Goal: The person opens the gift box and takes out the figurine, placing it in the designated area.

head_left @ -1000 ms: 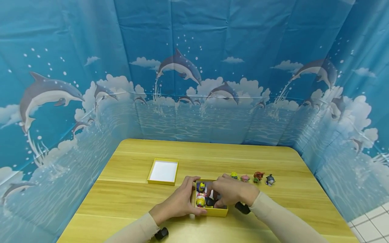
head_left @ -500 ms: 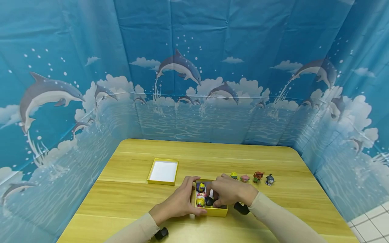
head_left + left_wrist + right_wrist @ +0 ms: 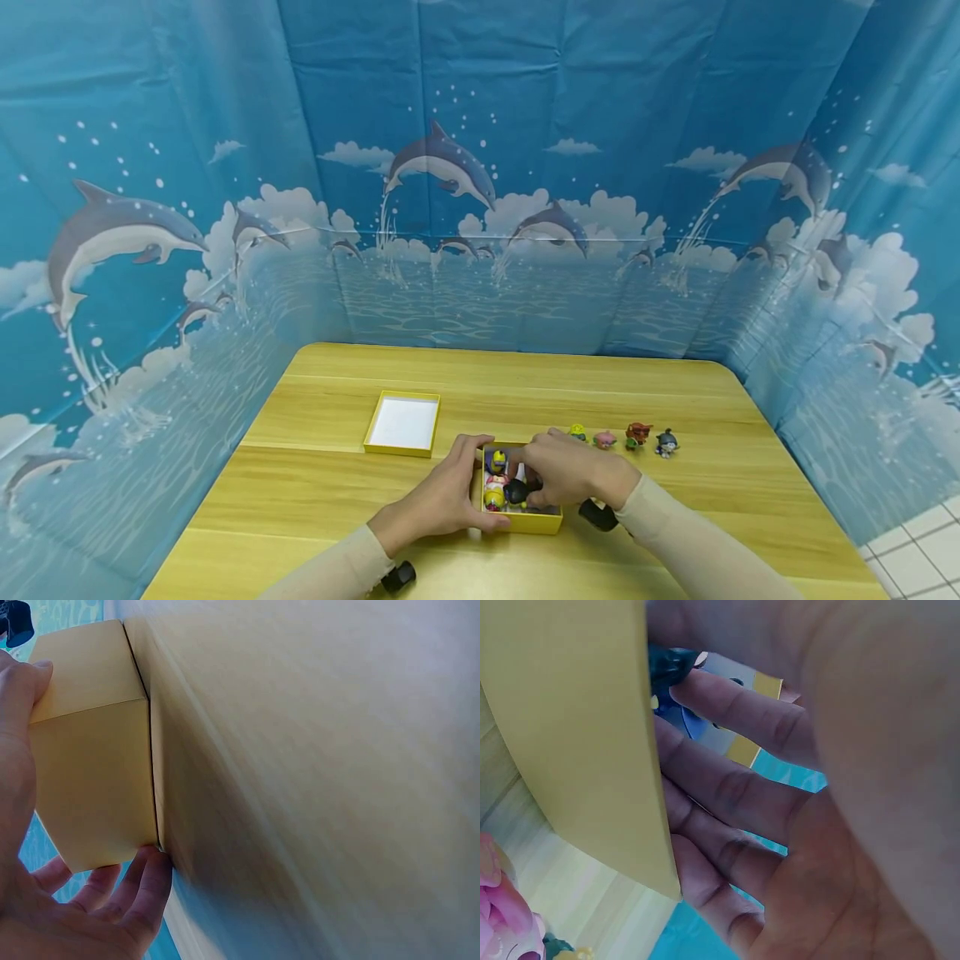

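Note:
A yellow open box (image 3: 534,523) stands near the front of the table. My left hand (image 3: 441,493) grips its left side, thumb at the near wall and fingers at the far wall. Reaching in from the right, my right hand (image 3: 570,471) pinches a black-headed toy figurine (image 3: 515,492) inside the box. In the right wrist view this figurine's dark head (image 3: 667,666) shows between thumb and index finger; the wall hides part of it. Along the box's left side lie a purple-and-yellow figurine (image 3: 497,461), a pink-and-white one (image 3: 497,481) and a yellow-headed one (image 3: 494,498).
A shallow yellow tray or lid (image 3: 405,451), white inside, lies behind and left of the box. Right of the box stand several figurines in a row: a yellow one (image 3: 577,432), a pink one (image 3: 604,439), a red-brown one (image 3: 638,433) and a grey one (image 3: 667,444).
The black-headed figurine has shifted and turned slightly under the right hand's fingers. The left hand and the box have stayed in place.

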Available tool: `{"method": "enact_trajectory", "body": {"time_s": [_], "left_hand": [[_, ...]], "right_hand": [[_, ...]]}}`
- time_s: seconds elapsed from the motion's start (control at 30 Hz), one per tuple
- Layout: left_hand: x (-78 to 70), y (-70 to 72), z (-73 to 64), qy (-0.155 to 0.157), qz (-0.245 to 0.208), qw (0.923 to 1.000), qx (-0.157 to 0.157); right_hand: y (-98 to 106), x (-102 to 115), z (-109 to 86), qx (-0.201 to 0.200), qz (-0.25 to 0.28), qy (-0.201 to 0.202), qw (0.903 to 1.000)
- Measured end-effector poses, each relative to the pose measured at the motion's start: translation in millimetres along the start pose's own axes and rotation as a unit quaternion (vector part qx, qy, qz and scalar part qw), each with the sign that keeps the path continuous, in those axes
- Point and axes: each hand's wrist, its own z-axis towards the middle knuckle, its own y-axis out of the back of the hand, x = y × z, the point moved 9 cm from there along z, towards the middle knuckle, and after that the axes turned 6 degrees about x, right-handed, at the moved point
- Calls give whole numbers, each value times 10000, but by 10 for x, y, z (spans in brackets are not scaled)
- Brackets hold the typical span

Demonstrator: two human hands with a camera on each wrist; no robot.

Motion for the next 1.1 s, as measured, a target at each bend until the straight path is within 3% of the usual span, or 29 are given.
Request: {"method": "enact_trajectory", "body": {"time_s": [0.27,1.1], "left_hand": [[7,-2,4,-16,57,10000,-13],[13,-12,0,-125,26,9999,-39]], "right_hand": [[23,-8,-39,-91,437,19,9990],[87,-49,-120,-552,792,24,9953]]}}
